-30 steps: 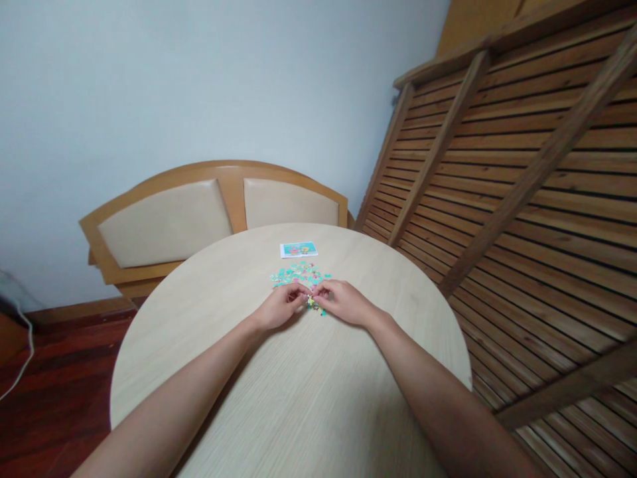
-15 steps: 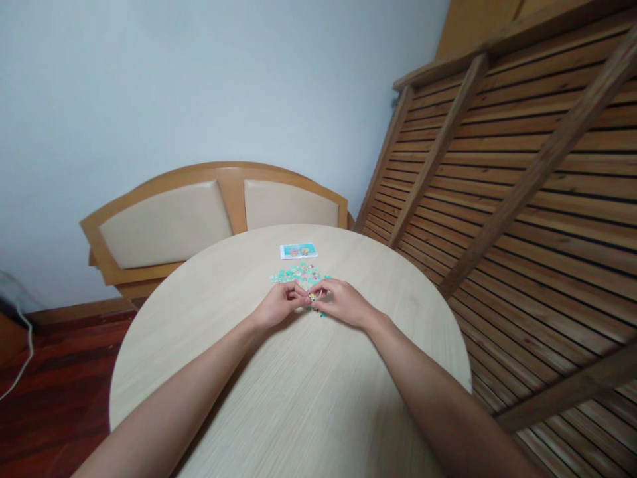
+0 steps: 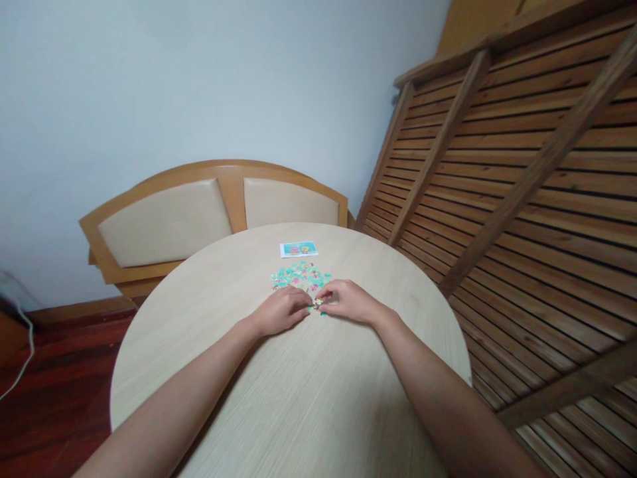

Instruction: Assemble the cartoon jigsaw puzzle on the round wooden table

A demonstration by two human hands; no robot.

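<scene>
Handling yellow pieces [image 3: 318, 303] at close quarters

A light touch, edges flat to the table [image 3: 308, 398], suits pieces this small. They are between the left hand [image 3: 282, 311], fingers curled, and the right hand [image 3: 350, 302], thumb and fingers arched beside them; whether either pinches, I cannot tell. Fingertips hide part of them, and the loose pieces [image 3: 301, 273] behind are too small to tell apart.

Table [image 3: 308, 398]: round and pale, wood grain running all across it!
Picture card [image 3: 298, 249]: there it is, lying towards the far edge, teal with a white left margin.
Small pieces [image 3: 297, 273]: scattered just nearer than the card, mostly teal, pink flecks among them!
</scene>
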